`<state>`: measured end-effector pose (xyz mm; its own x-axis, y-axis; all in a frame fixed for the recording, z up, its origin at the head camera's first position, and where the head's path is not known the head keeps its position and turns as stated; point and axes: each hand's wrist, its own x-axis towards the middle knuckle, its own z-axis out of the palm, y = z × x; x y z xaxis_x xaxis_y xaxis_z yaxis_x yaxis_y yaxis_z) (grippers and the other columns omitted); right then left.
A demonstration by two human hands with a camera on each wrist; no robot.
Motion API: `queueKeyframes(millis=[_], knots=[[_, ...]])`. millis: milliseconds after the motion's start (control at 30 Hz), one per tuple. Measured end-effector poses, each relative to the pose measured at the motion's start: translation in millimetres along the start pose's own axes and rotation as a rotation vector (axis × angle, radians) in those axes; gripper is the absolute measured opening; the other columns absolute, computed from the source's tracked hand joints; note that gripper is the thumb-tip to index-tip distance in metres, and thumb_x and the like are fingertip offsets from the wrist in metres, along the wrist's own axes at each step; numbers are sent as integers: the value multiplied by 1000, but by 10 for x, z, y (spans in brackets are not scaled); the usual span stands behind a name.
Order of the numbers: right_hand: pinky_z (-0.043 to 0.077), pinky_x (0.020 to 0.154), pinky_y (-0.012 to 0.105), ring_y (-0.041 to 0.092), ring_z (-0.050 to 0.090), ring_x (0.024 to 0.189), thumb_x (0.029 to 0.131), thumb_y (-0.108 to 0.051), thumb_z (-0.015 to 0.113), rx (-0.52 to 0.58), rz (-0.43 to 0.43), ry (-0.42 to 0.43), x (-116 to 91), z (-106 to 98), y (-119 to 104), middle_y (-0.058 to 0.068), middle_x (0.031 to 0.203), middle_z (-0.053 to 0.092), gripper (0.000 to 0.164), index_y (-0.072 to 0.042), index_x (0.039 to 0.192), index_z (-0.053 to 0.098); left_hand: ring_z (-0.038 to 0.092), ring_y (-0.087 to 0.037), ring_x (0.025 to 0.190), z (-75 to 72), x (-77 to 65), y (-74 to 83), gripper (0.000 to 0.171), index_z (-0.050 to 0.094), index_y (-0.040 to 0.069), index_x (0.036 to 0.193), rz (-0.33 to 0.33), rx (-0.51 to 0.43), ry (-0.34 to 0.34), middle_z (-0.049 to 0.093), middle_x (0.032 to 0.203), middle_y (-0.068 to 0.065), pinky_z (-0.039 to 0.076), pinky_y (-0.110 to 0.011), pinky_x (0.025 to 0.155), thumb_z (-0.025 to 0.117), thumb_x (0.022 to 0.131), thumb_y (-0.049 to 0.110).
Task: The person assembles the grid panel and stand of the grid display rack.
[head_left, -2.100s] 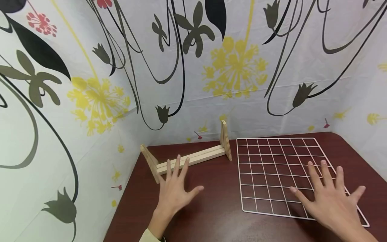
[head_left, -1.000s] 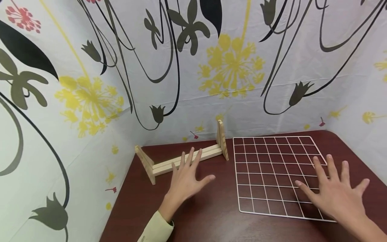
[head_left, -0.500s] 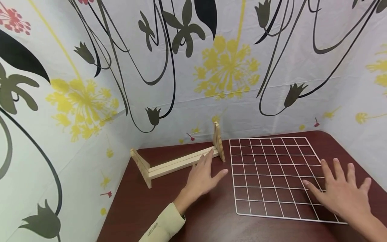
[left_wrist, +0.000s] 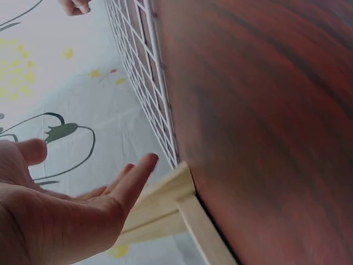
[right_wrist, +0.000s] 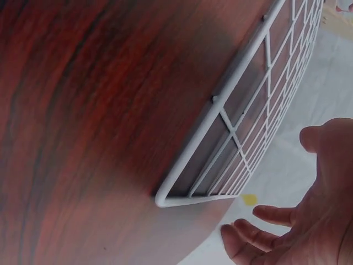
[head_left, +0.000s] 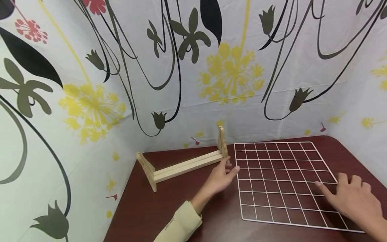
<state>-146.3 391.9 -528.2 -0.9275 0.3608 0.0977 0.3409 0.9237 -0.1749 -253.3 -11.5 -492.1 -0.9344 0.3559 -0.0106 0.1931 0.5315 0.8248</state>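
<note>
A white wire grid panel (head_left: 276, 169) lies flat on the dark red wooden table. Left of it stands a pale wooden stand (head_left: 187, 169), two upright end pieces joined by a long grooved bar. My left hand (head_left: 220, 178) hovers by the stand's right end piece, its thumb close to the panel's left edge; whether it touches either is unclear. Over the panel's right edge is my right hand (head_left: 355, 198), fingers loosely bent and holding nothing. In the right wrist view that hand (right_wrist: 314, 210) is apart from the panel's near corner (right_wrist: 160, 200).
White cloth walls (head_left: 242, 124) printed with flowers and stems enclose the table at the back and both sides. The dark table top (head_left: 169, 215) shows in front of the stand. A pale sleeve (head_left: 181, 223) covers the left forearm.
My left hand has moved right along the stand from its left part to its right end, its spread fingers drawing together. My right hand has shifted slightly right, fingers bending. Stand and panel stay put.
</note>
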Motion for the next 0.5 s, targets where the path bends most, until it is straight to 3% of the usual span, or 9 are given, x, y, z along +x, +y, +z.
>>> queueKeyframes(millis=[133,233,333,400,500], knots=[[38,74,64,63,44,88,96,-70,61,-2,-18,27,0,-8,61,43,93,38,91,18,104,40,76,-25,116,143,46,62,75,41,18,161,-52,-11,34,71,139,-10,58,-40,102,59,102,61],[40,70,63,63,48,82,96,-67,64,-10,4,-16,24,-4,96,43,89,39,87,16,101,38,81,-21,83,228,79,89,75,46,15,157,-93,49,76,77,126,-9,59,-37,93,68,99,56],[45,69,66,64,53,81,97,-61,66,-30,55,-119,60,7,128,44,89,40,84,17,102,36,71,-14,52,293,115,104,75,48,12,155,-124,123,105,79,109,-4,60,-32,81,76,95,49],[47,73,68,65,55,83,98,-58,66,-40,85,-186,81,12,150,46,91,40,83,19,106,34,67,-10,50,325,143,112,76,48,12,154,-136,178,110,77,98,1,58,-30,74,79,94,47],[47,79,71,68,56,87,100,-55,64,-42,103,-230,110,12,193,49,95,39,86,23,112,30,70,-13,65,356,184,127,76,50,11,152,-144,244,116,72,83,7,57,-33,73,81,92,46]])
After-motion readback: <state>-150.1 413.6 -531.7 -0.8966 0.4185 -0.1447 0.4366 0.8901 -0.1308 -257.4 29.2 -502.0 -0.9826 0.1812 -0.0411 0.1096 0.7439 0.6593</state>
